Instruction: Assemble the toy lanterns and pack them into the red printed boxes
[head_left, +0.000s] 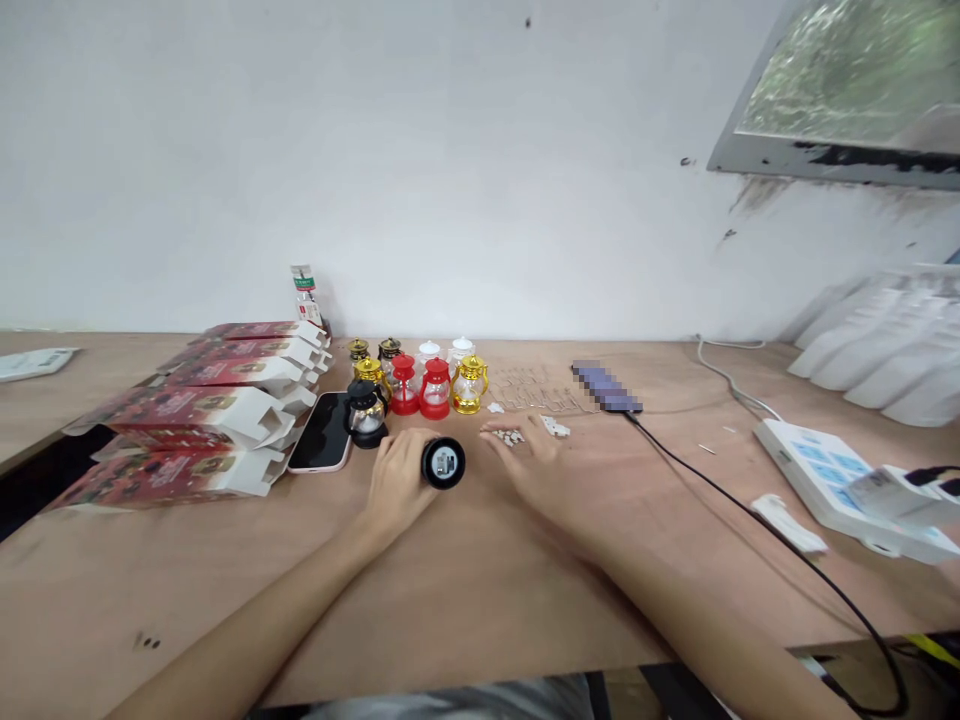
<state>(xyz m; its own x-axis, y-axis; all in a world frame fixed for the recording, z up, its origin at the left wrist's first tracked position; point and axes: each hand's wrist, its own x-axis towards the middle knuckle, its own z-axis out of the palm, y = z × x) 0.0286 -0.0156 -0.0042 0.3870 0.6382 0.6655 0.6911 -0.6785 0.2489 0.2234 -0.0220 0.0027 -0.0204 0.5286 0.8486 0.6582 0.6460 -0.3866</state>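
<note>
My left hand (400,484) is closed around a small black lantern (427,464), tipped so that its round base faces me. Inside the base ring, small metallic parts show on a pale disc. My right hand (538,477) rests on the table with thumb and fingers apart, around a little pile of small pale pieces (510,437). Beside its fingertips lies a white piece (555,426). Behind my hands stand several small lanterns: a black one (367,414), red ones (435,389), gold ones (469,384) and white ones (461,348).
Folded red boxes (202,418) lie in a row at left, beside a phone (321,432). Thin wire pieces (536,392) spread behind my right hand. A cabled phone (606,386) and a white power strip (814,462) lie at right, near stacked white items (892,345).
</note>
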